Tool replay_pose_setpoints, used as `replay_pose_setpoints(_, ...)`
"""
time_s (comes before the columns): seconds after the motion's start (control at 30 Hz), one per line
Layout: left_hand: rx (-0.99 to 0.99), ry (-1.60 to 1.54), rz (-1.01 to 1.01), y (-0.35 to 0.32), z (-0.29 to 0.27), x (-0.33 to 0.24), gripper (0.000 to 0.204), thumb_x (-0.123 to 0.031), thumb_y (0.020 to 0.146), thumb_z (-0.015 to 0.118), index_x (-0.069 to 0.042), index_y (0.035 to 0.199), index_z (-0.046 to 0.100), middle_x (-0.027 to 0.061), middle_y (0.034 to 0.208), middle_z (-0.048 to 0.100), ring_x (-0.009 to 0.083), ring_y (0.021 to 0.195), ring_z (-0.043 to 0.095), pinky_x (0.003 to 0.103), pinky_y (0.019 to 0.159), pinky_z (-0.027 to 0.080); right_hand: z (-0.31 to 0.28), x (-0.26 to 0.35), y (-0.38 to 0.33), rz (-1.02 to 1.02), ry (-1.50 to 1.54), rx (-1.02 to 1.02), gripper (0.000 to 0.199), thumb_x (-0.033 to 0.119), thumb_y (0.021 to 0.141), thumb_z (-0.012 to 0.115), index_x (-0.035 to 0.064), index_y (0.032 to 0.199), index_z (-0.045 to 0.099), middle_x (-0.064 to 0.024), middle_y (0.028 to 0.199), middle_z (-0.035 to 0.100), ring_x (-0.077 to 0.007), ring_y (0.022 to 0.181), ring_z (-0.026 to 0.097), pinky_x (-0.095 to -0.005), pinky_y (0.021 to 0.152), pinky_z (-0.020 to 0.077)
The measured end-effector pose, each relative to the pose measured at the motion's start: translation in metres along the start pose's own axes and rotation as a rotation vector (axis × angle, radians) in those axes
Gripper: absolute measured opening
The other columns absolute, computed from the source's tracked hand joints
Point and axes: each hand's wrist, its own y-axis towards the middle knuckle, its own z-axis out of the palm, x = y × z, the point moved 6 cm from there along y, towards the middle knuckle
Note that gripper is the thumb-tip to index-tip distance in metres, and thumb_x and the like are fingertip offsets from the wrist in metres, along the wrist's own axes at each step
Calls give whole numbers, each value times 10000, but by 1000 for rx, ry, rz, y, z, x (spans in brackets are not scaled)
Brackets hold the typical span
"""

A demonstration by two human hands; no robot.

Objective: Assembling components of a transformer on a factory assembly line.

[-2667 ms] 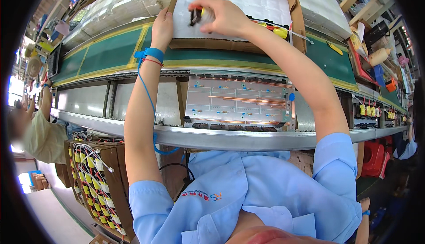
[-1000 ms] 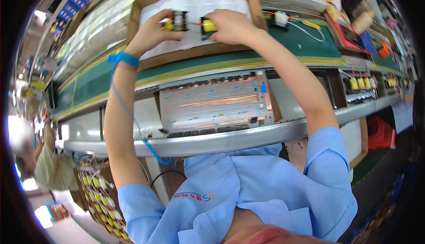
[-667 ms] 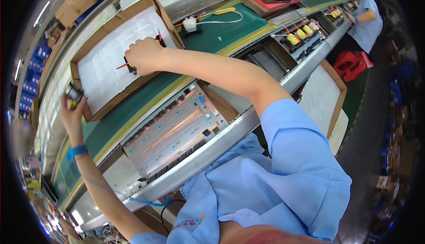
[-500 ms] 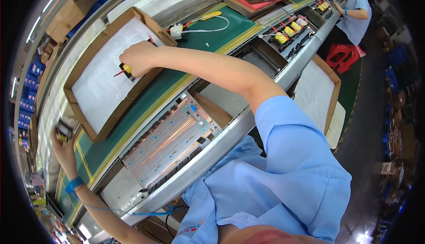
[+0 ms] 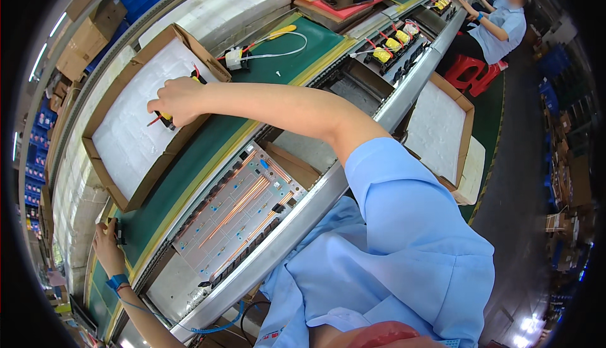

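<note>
My right hand [image 5: 178,100] reaches over the shallow cardboard tray [image 5: 140,191], its fingers closed round a yellow-and-black transformer [image 5: 165,119] with a short red wire. Just beyond that wrist, a second wired part [image 5: 197,75] shows partly in the tray. At the far left, my left hand [image 5: 108,247] has its fingers round a small black transformer [image 5: 119,230], low over the green bench top; the hand hides some of it. Between my arms and body, a circuit board [image 5: 237,206] with copper-coloured strips and small components lies in the conveyor track.
Another wired part with a white body [image 5: 235,58] lies on the green mat. Farther along the line is a board with yellow transformers [image 5: 392,45]. A second white-lined tray [image 5: 440,127] sits right of the metal rail [image 5: 271,247]. A co-worker [image 5: 499,26] sits near red stools [image 5: 470,73].
My left hand has lowered its transformer toward the green bench top. My right hand stays at the tray with its fingers on the yellow-and-black transformer. The co-worker's arms have shifted.
</note>
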Motion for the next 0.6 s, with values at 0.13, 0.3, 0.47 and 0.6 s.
replay_pose_setpoints(0.13, -101, -379, 5, -4, 36, 39, 613, 10, 720, 630, -115, 1311, 529, 157, 1335, 470, 382, 1162, 526, 420, 936, 470, -8, -5, 3, -69, 298, -109, 519, 216, 665, 712, 170, 1167, 590, -155, 1024, 652, -365, 970, 611, -464, 819, 489)
replay_pose_setpoints(0.3, -305, -94, -128, 11, -34, -20, 520, -142, 775, 666, -178, 1281, 554, 131, 1338, 516, 318, 1217, 515, 502, 1033, 345, -12, -31, -8, 13, 471, -122, 669, 180, 648, 817, 199, 1248, 521, -79, 1137, 646, -261, 1098, 609, -348, 940, 473)
replay_pose_setpoints(0.47, -523, -430, 239, 33, -121, -113, 347, -137, 866, 605, -109, 1211, 602, 118, 1244, 599, 344, 1124, 565, 412, 964, 434, -14, -5, -10, -27, 284, -115, 631, 153, 679, 795, 213, 1239, 512, -60, 1163, 635, -287, 1094, 593, -383, 906, 476)
replay_pose_setpoints(0.6, -447, -486, 308, 75, -90, -161, 396, -219, 909, 554, -186, 1303, 563, 125, 1325, 557, 335, 1109, 579, 438, 1001, 432, -13, 4, -10, -25, 389, -106, 627, 67, 703, 766, 196, 1263, 513, -65, 1173, 626, -262, 1082, 595, -361, 928, 477)
